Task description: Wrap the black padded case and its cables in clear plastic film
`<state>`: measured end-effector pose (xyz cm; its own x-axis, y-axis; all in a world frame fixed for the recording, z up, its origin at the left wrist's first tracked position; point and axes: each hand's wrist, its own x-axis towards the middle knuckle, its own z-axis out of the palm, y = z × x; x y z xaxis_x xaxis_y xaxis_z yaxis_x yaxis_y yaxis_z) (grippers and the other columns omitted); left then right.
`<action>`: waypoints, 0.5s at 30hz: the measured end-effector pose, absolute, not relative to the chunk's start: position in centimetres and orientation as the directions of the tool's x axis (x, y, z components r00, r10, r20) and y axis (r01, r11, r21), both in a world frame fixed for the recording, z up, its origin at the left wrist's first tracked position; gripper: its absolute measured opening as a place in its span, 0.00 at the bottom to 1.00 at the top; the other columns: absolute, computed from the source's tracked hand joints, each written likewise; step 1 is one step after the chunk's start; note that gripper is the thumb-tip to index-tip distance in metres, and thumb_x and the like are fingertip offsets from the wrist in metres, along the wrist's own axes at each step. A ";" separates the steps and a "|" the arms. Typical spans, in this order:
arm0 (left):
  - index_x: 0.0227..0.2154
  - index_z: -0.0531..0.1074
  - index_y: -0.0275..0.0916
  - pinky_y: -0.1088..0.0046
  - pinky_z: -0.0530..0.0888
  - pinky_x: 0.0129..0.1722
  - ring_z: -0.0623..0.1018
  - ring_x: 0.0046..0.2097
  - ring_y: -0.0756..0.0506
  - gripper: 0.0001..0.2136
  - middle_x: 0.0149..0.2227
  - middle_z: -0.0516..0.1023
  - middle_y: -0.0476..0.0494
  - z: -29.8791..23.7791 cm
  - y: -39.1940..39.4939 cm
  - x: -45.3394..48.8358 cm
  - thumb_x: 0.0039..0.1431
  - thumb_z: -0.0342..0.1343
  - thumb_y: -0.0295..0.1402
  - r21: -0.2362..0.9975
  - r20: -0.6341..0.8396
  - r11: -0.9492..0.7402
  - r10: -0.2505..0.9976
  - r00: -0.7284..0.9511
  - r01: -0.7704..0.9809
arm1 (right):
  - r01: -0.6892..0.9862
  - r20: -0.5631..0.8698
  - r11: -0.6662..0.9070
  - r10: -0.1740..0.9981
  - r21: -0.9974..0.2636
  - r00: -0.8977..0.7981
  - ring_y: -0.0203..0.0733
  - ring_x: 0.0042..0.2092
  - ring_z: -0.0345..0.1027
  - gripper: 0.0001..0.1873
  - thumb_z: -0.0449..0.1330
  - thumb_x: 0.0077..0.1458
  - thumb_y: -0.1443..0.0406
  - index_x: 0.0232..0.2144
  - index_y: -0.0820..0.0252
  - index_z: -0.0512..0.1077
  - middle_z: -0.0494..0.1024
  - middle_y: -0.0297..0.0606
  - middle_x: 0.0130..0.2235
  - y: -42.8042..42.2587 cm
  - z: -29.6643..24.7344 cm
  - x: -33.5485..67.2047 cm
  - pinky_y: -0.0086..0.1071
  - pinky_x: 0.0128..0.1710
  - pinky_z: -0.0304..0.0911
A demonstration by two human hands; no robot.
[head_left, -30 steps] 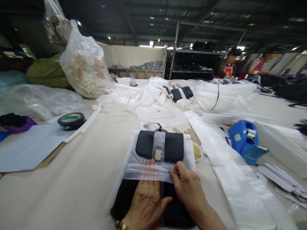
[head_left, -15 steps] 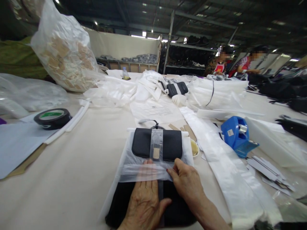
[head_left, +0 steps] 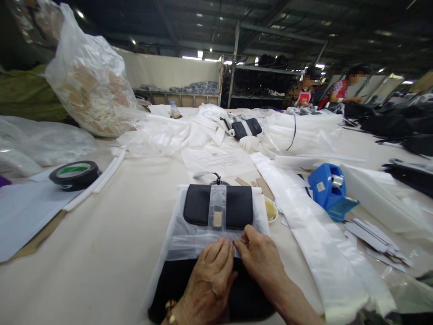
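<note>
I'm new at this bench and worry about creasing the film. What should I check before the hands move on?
1. Right hand on the film: ok, thumb and forefinger appear to pinch it.
2. Left hand gripping too: cannot tell, its fingertips' hold is hidden.
3. Film smooth: not ok, it shows creases.
4. Strip across the upper black piece: ok, it crosses near the middle.
5. Blue dispenser clear of both hands: ok, it stands apart to the right.

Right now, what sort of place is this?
Looks like a factory workshop, probably a packing area: a wide work table with plastic sheeting and a blue tape dispenser on it, and a metal rack with dark items beyond.
</note>
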<state>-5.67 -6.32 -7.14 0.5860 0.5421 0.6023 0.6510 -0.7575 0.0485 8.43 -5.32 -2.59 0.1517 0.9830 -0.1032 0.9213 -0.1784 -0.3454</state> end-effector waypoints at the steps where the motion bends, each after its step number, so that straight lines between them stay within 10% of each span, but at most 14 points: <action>1: 0.45 0.69 0.30 0.67 0.73 0.46 0.71 0.50 0.43 0.15 0.46 0.74 0.39 -7.3 -6.3 -5.8 0.61 0.42 0.27 0.048 0.605 -0.757 0.541 0.583 0.652 | 0.921 -0.118 -0.199 0.979 -0.336 0.168 0.45 0.31 0.71 0.03 0.53 0.53 0.68 0.27 0.58 0.64 0.76 0.39 0.27 -5.4 -2.5 8.6 0.31 0.27 0.49; 6: 0.44 0.70 0.31 0.67 0.73 0.46 0.71 0.49 0.43 0.15 0.46 0.74 0.40 -7.4 -6.5 -5.8 0.61 0.41 0.26 0.016 0.600 -0.759 0.529 0.601 0.651 | 0.886 -0.135 -0.301 0.953 -0.352 0.270 0.47 0.31 0.70 0.05 0.57 0.50 0.65 0.27 0.57 0.61 0.74 0.38 0.26 -5.5 -1.9 9.2 0.32 0.27 0.50; 15: 0.44 0.70 0.31 0.69 0.67 0.49 0.69 0.51 0.43 0.14 0.46 0.74 0.40 -8.0 -6.1 -5.8 0.60 0.43 0.26 0.008 0.662 -0.758 0.493 0.565 0.653 | 0.469 -0.037 -0.315 0.858 -0.825 0.511 0.37 0.21 0.62 0.18 0.58 0.46 0.49 0.30 0.55 0.63 0.67 0.28 0.19 -8.6 -2.8 17.9 0.30 0.23 0.57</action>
